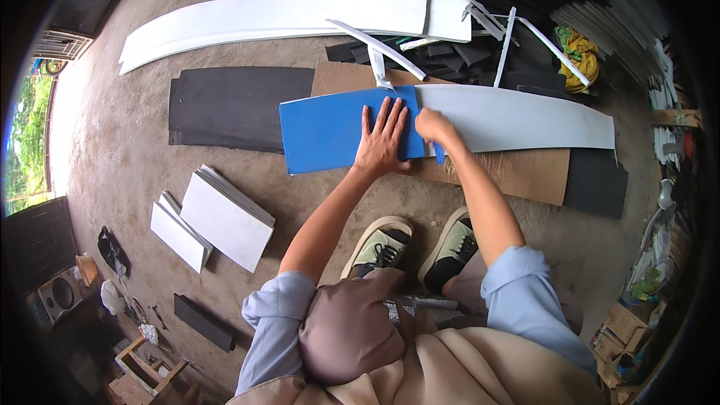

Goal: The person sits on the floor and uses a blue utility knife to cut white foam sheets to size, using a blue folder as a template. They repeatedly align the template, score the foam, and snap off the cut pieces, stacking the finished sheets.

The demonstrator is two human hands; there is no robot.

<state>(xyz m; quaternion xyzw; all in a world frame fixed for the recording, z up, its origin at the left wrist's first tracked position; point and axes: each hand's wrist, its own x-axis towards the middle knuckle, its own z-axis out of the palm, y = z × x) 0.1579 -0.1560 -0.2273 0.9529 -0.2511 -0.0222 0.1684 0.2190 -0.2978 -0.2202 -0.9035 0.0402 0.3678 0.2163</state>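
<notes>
My left hand lies flat on a blue rectangular board, fingers spread, pressing near its right part. Beneath and beyond the blue board's right edge runs a long white sheet. My right hand is closed in a fist at that edge, over the white sheet. A narrow blue piece sticks out below the fist; it looks like the handle of a small tool, mostly hidden by the fingers. Under the sheet lies a brown wooden board on the floor.
Long white sheets lie farther off, with white offcut strips over dark pieces. Dark panels flank the wooden board. White stacks sit at left, a black bar nearer. A yellow cloth bundle rests at far right.
</notes>
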